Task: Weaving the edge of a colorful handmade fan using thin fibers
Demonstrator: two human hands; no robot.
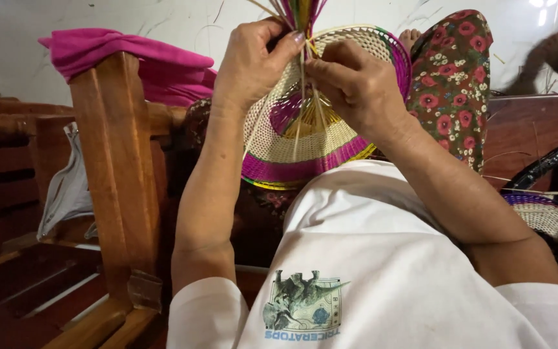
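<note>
- My left hand [253,61] is raised in front of me, forearm running up from the elbow near my white shirt [363,271], wrist bent so the fingers curl over the top of the woven fan [321,139].
- That hand is closed around the bundle of loose strips [301,13] — pink, green and straw-coloured — that stick up past my fingertips; the thumb presses them from the right side.
- My right hand [356,84] comes in from the right, forearm slanting up across my chest, knuckles toward me. Its fingers are pinched narrow on thin straw strands [311,106] just below my left thumb, the two hands touching.
- The fan sits directly behind and below both hands, upright, its round face toward me — cream weave with pink bands and a pink rim, resting against my raised knee.
- Right of my right hand is my leg in flowered cloth [453,77], dark with red blossoms.
- Left of my left forearm stands a wooden chair frame [117,161] with a pink cloth [124,55] draped over its top.
- Below my right elbow, at the far right, lies another woven piece [540,210] with a purple edge.
</note>
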